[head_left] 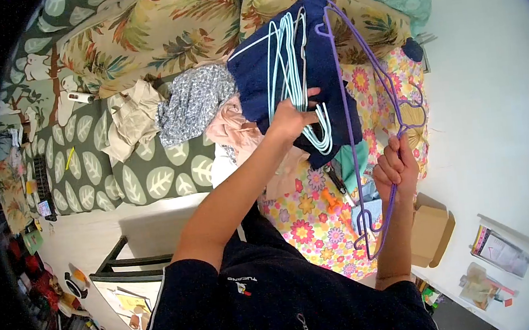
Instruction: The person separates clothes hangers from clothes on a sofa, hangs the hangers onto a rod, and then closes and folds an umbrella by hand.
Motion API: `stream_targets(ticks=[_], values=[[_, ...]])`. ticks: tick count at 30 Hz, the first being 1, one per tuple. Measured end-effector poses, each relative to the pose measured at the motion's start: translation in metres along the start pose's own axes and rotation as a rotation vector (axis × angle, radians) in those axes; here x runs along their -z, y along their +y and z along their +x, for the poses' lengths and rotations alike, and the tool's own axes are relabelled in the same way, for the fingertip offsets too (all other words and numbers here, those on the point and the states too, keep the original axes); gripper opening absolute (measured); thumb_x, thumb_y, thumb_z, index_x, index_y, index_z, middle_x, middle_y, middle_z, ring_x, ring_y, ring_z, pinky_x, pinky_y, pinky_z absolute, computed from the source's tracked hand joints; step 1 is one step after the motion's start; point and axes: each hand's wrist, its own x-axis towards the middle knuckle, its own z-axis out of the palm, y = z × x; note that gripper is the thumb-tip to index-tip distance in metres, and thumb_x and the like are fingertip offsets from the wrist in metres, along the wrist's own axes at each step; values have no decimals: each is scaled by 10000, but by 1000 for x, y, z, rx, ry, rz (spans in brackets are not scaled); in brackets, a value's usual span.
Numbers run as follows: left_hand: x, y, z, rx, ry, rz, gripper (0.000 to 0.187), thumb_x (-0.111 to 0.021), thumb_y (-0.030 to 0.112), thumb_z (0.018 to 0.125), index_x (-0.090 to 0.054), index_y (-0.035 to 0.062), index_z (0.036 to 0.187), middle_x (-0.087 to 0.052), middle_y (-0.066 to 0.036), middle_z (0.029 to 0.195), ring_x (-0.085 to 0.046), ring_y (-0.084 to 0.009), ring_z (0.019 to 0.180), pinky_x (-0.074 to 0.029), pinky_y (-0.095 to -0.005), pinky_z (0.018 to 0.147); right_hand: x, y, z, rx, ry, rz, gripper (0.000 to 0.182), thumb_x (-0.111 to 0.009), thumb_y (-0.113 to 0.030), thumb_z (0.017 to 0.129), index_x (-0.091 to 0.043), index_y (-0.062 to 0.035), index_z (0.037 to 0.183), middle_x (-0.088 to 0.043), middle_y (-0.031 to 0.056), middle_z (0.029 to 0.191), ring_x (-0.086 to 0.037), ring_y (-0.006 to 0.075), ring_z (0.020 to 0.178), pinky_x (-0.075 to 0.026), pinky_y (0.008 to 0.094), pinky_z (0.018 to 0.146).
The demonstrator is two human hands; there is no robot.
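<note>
Head view: left hand (290, 118) clamping pale hangers (294, 68) in front of navy cloth (254, 78); right hand (396, 169) closing around purple hangers (341, 83) above floral sheet (307, 224); grey garment (196, 102) lying beside navy cloth.

The only view is looking forward and steeply down from the wearer's head, taking in the dark short-sleeved shirt (270, 296) at the near edge, the pink-and-yellow flower-printed cloth surface (300, 218) beyond it and the leaf-patterned fabric cushions (152, 36) at the far side.
</note>
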Motion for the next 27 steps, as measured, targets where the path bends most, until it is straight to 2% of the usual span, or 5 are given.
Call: stream_targets(ticks=[8, 17, 21, 24, 27], values=[[36, -23, -18, 44, 148, -43, 197, -615, -1, 688, -601, 34, 881, -606, -48, 762, -568, -133, 685, -439, -251, 625, 24, 6, 8, 70, 200, -53, 311, -348, -338, 929, -468, -74, 816, -260, -67, 456, -250, 37, 323, -202, 187, 304], [79, 73, -95, -10, 228, 69, 192, -675, 39, 661, -570, 65, 819, -508, 11, 581, -461, -87, 398, -380, -205, 348, 212, 67, 84, 106, 684, -72, 261, -451, -317, 881, -466, -76, 782, -350, -22, 477, -278, 102, 319, -229, 242, 312], [121, 110, -123, -279, 435, 119, 206, -658, 49, 670, -554, 46, 847, -540, -18, 665, -487, -87, 470, -404, -179, 419, 338, 47, 85, 76, 511, 60, 216, -473, -244, 823, -485, -48, 736, -432, 6, 523, -389, 152, 385, -318, 312, 348], [187, 129, -118, -445, 490, 80, 164, -601, 9, 728, -548, 41, 879, -552, -21, 689, -498, -83, 496, -391, -176, 409, 358, 29, 85, 487, 860, -371, 214, -487, -247, 798, -525, -47, 866, -540, 39, 655, -525, 188, 531, -442, 331, 449], [204, 142, -108, -502, 553, 127, 148, -595, -9, 744, -554, 50, 873, -553, -8, 693, -491, -70, 483, -399, -178, 405, 356, -8, 58, 380, 1018, -651, 252, -522, -273, 781, -586, -47, 871, -615, 84, 758, -609, 268, 688, -481, 380, 569]])
